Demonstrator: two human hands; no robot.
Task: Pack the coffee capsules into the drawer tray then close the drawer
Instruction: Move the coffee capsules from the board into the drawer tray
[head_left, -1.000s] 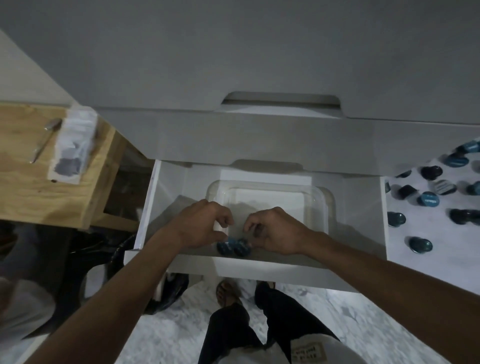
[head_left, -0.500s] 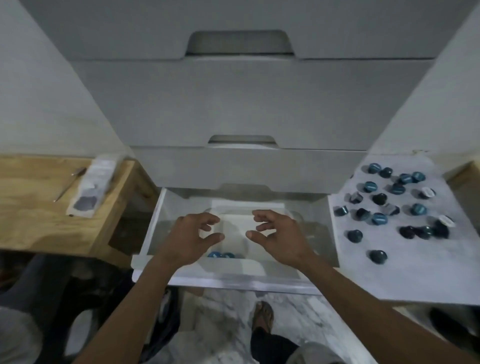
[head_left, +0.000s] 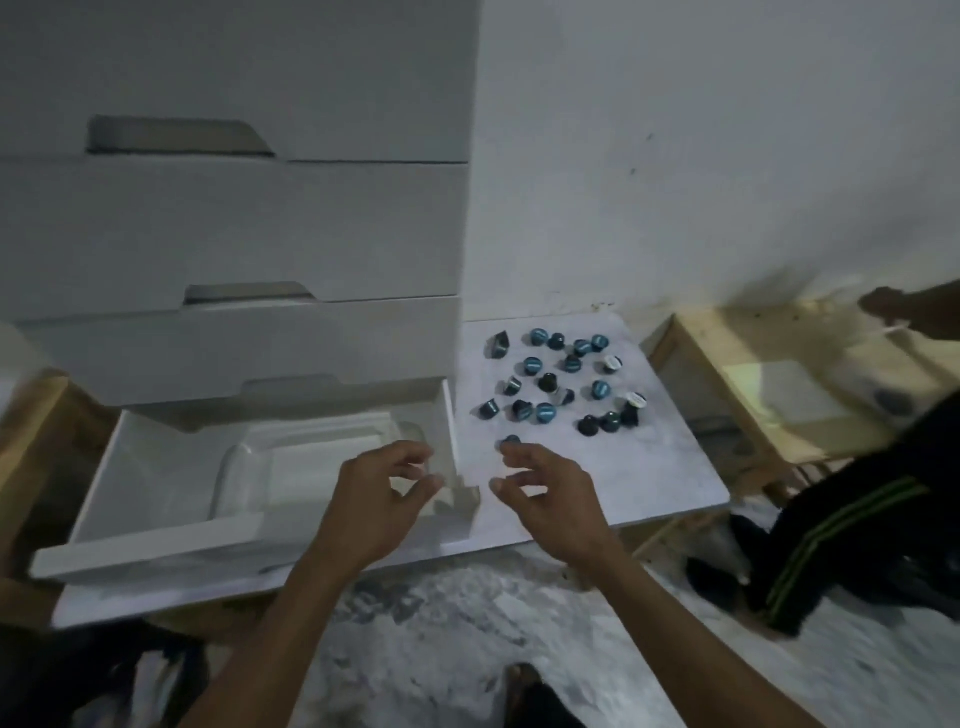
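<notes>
Open drawer (head_left: 156, 530) on the left, clear tray (head_left: 244, 467) inside — left hand (head_left: 379, 499) hovers at its right edge, fingers loosely spread, holding nothing. Right hand (head_left: 550, 499), equally empty, reaches for the nearest capsule (head_left: 511, 441). Fetching step, I'd say; next comes a pinch. Roughly twenty-two capsules (head_left: 566, 387) scattered across the white table (head_left: 649, 467).

No text, label or number can be read; the print on the coffee capsules (head_left: 546, 413) is blurred.

left hand (head_left: 375, 499): fingers loosely curled, holding nothing | right hand (head_left: 550, 499): same, arms outstretched
</notes>
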